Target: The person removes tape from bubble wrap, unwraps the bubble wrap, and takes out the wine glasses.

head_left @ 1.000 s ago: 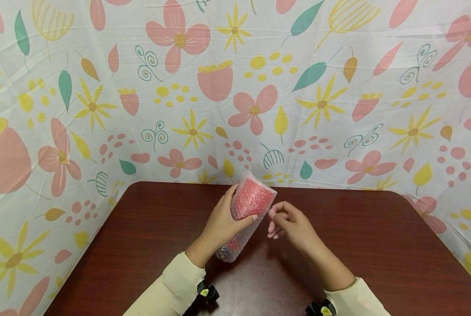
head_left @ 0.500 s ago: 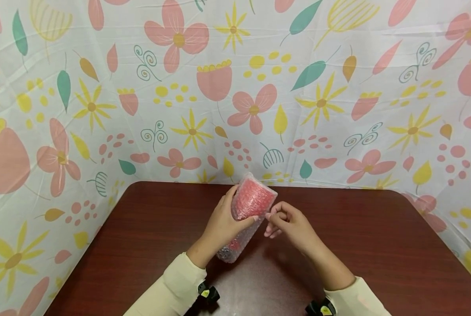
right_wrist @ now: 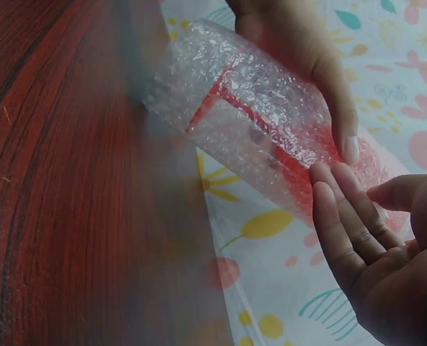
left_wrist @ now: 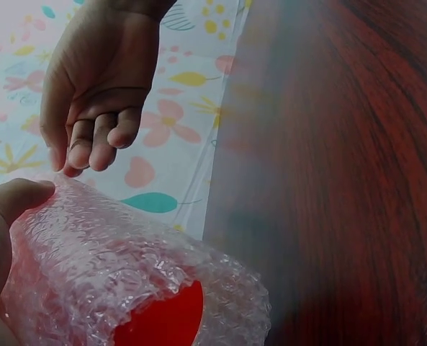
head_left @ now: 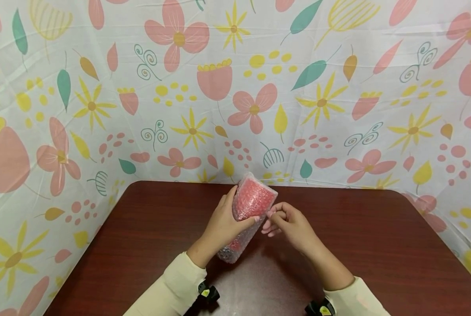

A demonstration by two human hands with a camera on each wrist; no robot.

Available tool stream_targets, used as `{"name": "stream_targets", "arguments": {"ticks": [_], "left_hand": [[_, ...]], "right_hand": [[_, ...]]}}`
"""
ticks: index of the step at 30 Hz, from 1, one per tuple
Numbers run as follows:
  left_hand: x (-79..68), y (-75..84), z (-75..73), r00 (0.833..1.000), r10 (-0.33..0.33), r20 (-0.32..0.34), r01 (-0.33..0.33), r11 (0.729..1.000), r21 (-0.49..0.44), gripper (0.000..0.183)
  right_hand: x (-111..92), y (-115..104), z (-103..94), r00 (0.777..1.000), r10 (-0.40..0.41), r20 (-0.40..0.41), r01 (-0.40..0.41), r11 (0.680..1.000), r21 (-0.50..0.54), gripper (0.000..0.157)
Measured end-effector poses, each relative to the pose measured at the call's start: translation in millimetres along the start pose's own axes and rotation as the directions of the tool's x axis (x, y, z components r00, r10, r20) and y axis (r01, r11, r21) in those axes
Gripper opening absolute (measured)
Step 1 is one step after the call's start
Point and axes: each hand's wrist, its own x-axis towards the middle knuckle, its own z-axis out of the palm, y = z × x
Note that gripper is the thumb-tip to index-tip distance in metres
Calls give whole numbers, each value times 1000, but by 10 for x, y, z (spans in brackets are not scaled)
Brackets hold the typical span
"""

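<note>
Holding bubble-wrapped red package over bench in left hand with fingers clamped | long axis near-left to far-right | just left of right hand, with thumb and index together at package's right edge; cannot tell if pinching

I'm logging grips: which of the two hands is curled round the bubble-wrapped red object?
The left hand: its thumb lies across the bubble-wrapped red object. The right hand has only fingertips at the object's side; any pinch is unclear.
</note>
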Motion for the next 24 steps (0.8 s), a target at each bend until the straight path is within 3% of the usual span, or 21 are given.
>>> {"name": "stream_targets", "arguments": {"ticks": [9,17,24], "left_hand": [[-4,-8,9,1000,10,-1,-10,1000,4,99],[3,-22,4,998,20,53,-20,1000,12,96],[13,-17,-1,999,43,31,-43,999,5,90]], "right_hand": [[-8,11,3,999,-24,32,24,1000,-13,24],[-7,33,3,996,-64,58,65,998,-17,22],[-21,10,-4,1000,-2,-1,2,999,-54,25]]}}
